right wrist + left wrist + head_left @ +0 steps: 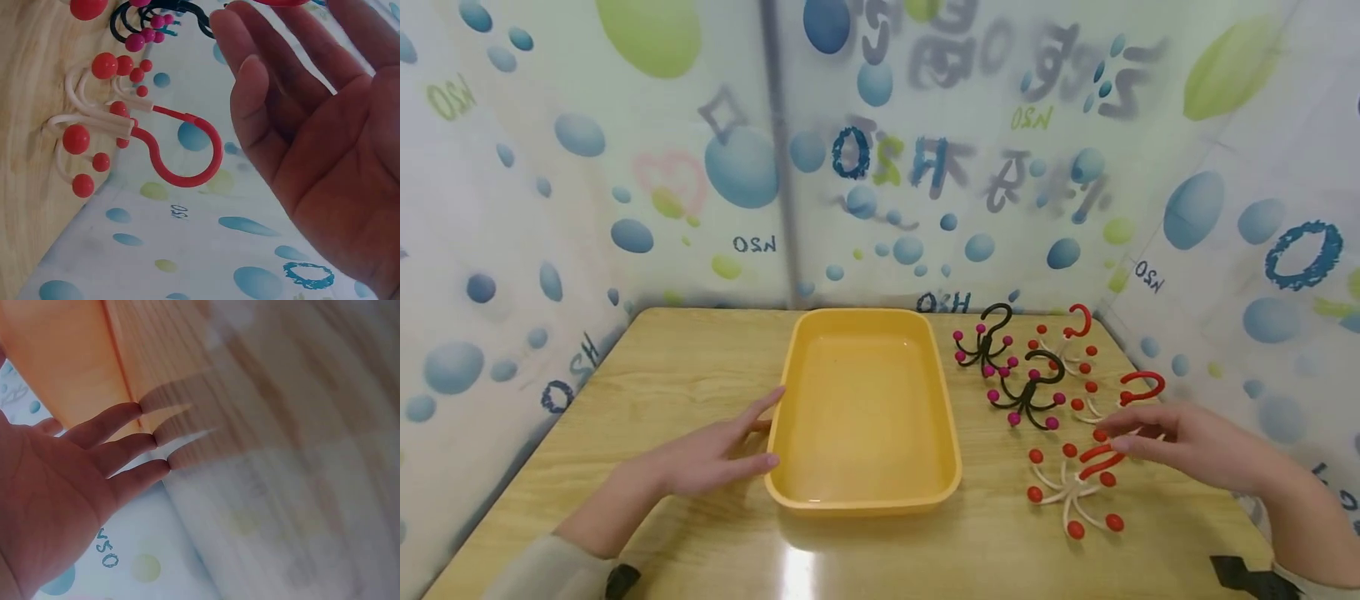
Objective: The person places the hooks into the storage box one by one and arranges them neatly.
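Observation:
A yellow plastic tray (pixel 865 505) stands on the table with nothing in it. My left hand (pixel 711 458) is at its left side, thumb and index finger by the rim. The left wrist view shows the other fingers (pixel 128 450) nearly straight, tips at the tabletop. On the right, my right hand (pixel 1202 442) hovers with loosely bent fingers at the red hooked handle of the nearest white head massager (pixel 1078 485). Its fingertips overlap that handle in the head view; contact is unclear. In the right wrist view, the thumb (pixel 250 87) lies near the index finger.
Behind my right hand stand two more white massagers with red hooks and balls (pixel 1126 398) (pixel 1067 337). Two black massagers with pink balls (pixel 1026 396) (pixel 987 343) stand between these and the tray. Patterned curtains (pixel 880 208) enclose the wooden table (pixel 700 350) at back and sides.

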{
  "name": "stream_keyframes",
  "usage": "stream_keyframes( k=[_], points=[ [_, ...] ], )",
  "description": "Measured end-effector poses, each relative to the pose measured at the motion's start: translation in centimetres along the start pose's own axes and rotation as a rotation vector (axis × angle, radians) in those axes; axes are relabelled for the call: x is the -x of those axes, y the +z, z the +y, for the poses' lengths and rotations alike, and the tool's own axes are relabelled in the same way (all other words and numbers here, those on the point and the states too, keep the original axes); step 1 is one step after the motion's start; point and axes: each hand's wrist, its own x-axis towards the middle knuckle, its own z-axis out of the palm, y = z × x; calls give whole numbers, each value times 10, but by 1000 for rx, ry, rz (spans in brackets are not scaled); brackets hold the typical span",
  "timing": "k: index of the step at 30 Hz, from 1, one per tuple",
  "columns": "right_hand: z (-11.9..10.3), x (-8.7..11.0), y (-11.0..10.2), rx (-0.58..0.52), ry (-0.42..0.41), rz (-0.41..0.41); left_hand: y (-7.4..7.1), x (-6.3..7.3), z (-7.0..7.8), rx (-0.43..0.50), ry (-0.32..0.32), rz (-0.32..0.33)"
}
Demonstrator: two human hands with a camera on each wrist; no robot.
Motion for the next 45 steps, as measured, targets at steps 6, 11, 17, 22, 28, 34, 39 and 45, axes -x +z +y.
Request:
stream_keyframes(
  k=[6, 11, 17, 22, 28, 34, 39, 45],
  points=[
    [15, 2, 4, -83, -44, -12, 2, -2, -1, -1, 23, -4],
    [18, 2, 9, -131, -46, 14, 0, -3, 0, -7, 25, -6],
    [8, 4, 19, -90, -50, 106, -1, -1, 0, 1, 26, -18],
    [-17, 4, 30, -52, -75, 265, -2, -1, 0, 6, 42, -21],
    [-64, -13, 34, -129, -240, 505, -3, -1, 0, 17, 37, -25],
    [-107, -48, 27, -181, -299, 571, -3, 0, 0, 15, 20, -27],
    [-141, -84, 25, -199, -294, 521, -4, 0, 1, 7, 15, -26],
    [-177, -136, 30, -233, -312, 401, -4, 0, 1, -3, 16, -19]
  ],
)
